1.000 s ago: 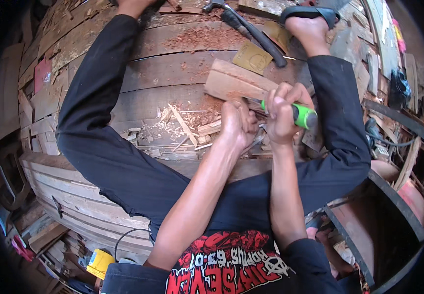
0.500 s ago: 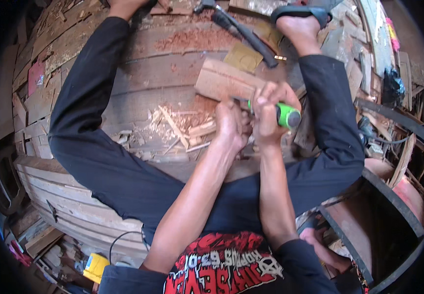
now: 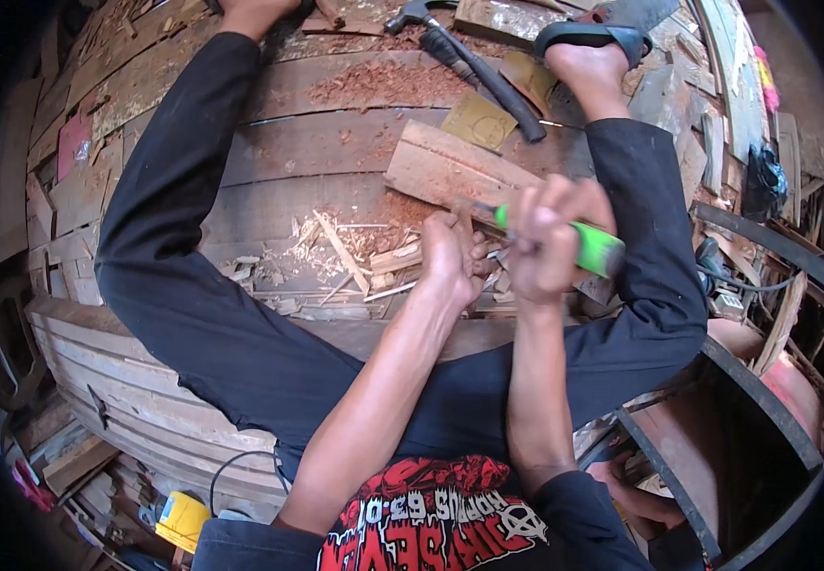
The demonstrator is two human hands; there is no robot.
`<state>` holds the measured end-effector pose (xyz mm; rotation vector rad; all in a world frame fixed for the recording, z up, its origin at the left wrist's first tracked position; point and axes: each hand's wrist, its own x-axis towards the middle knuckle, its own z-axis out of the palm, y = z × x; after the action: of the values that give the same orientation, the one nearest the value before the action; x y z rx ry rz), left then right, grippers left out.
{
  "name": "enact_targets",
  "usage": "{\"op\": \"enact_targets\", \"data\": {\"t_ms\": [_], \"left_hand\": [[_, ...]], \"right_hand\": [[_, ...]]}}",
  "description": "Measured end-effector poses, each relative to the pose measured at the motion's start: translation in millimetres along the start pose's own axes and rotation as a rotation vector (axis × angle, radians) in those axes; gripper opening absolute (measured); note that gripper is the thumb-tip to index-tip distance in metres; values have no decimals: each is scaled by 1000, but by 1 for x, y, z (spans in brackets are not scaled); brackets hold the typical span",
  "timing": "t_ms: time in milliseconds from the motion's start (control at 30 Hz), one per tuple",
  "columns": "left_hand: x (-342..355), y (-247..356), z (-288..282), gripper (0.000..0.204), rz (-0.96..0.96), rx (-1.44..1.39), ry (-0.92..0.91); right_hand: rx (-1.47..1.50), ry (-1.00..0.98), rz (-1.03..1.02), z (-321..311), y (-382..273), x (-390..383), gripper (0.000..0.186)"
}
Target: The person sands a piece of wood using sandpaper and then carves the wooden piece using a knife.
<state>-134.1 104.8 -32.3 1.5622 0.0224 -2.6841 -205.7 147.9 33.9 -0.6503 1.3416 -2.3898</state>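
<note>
In my right hand (image 3: 555, 233) is a green-handled chisel (image 3: 595, 249), its dark blade pointing left. The fingers wrap round the handle, and the blade tip is close to the near edge of a wooden block (image 3: 460, 164). My left hand (image 3: 448, 255) is curled shut beside the tip, around a narrow piece of wood (image 3: 466, 226) that its fingers partly hide. Pale wood shavings (image 3: 322, 246) and loose slivers lie to the left of my left hand.
A hammer (image 3: 493, 81) lies beyond the block, next to a yellowish sandpaper square (image 3: 479, 121). Reddish sawdust (image 3: 383, 84) covers some floor planks. My legs frame the work area. At the right are a dark metal frame (image 3: 764, 400) and a black plastic bag (image 3: 766, 181).
My right hand has moved right with the chisel, drawing its blade away from my left hand. The left hand has stayed almost in place.
</note>
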Motion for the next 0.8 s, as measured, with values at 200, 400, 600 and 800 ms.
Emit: {"op": "enact_targets", "data": {"t_ms": [200,400,600,800], "left_hand": [[7,-3,-15,32,-20,-31,-78],[-21,3,-16,21,239,437,123],[-39,41,-6,41,533,872,181],[-42,43,-5,37,993,1650,167]], "right_hand": [[-142,51,24,-12,6,3,20],[55,164,-180,-23,-57,49,25],[9,234,-180,-38,-52,46,31],[-159,99,-114,-10,-22,34,37]]}}
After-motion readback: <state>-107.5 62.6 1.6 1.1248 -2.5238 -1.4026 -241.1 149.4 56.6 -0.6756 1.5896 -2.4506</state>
